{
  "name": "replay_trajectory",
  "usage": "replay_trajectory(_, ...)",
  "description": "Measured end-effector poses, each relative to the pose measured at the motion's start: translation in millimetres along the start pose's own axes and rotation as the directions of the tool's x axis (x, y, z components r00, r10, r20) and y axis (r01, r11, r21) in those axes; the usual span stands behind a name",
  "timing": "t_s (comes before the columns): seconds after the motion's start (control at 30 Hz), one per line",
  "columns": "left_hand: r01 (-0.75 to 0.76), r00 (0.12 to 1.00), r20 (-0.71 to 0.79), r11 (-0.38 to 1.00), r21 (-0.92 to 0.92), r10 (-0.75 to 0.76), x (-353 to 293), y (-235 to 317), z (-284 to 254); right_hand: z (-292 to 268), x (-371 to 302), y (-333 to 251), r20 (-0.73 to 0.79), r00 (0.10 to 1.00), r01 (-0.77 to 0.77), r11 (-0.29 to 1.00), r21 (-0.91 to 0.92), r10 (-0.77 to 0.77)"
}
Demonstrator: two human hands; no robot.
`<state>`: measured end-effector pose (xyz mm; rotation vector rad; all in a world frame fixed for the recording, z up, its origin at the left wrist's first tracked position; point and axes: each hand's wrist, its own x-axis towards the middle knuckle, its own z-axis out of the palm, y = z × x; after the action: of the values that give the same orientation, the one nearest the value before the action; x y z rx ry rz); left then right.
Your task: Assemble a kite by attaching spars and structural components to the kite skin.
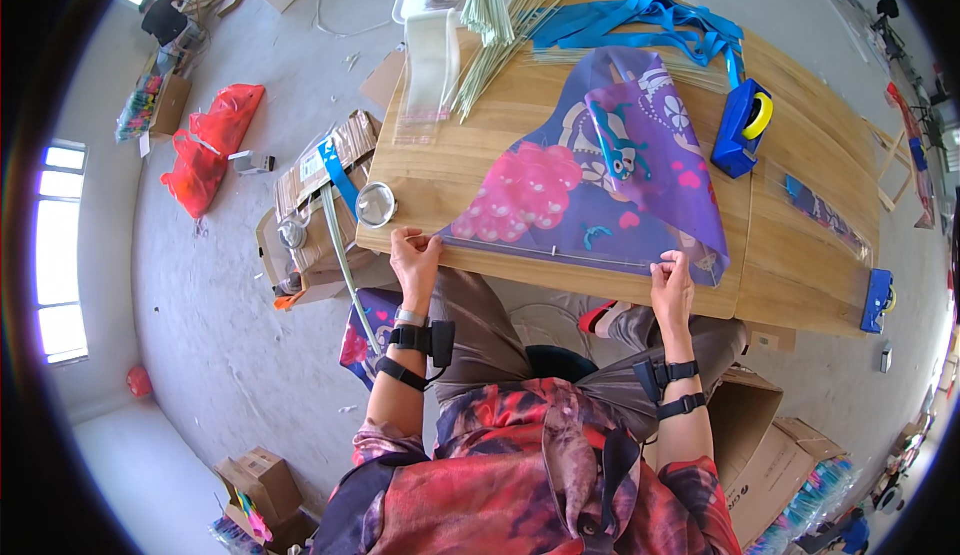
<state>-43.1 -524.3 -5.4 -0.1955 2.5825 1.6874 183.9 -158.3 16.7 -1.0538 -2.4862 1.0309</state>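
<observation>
A purple printed sheet (600,210) with pink, white and blue pictures lies along the near edge of the wooden table, its right side folded over. Along its near edge runs a thin pale rod (545,252) with a small light piece around its middle. My left hand (413,255) is closed in a pinch at the rod's left end, beside the sheet's left corner. My right hand (673,277) pinches near the rod's other end, over the sheet's lower right part. The fingers hide the rod's tips.
Blue ribbons (640,25) and thin pale sticks (490,45) lie at the far side. A blue tape dispenser (738,135) stands right of the sheet, another (878,300) at the right edge. A round clear container (376,205) sits at the left corner. Cardboard boxes (745,425) stand below.
</observation>
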Motion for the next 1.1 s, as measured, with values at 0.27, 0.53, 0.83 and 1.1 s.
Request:
replay_trajectory(0.27,-0.036,0.999,-0.028,0.997,0.063,0.038,1.0,0.1,2.6,0.5,0.5,2.7,-0.020,1.000,0.020,1.000,-0.019,-0.021)
replay_trajectory(0.53,-0.043,0.998,-0.041,0.988,0.146,0.050,-0.9,12.3,3.4,0.5,0.5,0.9,-0.030,1.000,0.002,0.999,-0.038,-0.003)
replay_trajectory(0.83,-0.063,0.996,-0.051,0.975,0.212,0.076,-1.2,18.2,2.6,4.1,-0.2,0.3,-0.050,0.999,0.006,0.999,-0.054,-0.008)
replay_trajectory(1.1,-0.071,0.996,-0.042,0.978,0.198,0.081,0.1,15.5,2.9,10.2,0.5,4.4,-0.061,0.998,0.006,0.998,-0.064,-0.009)
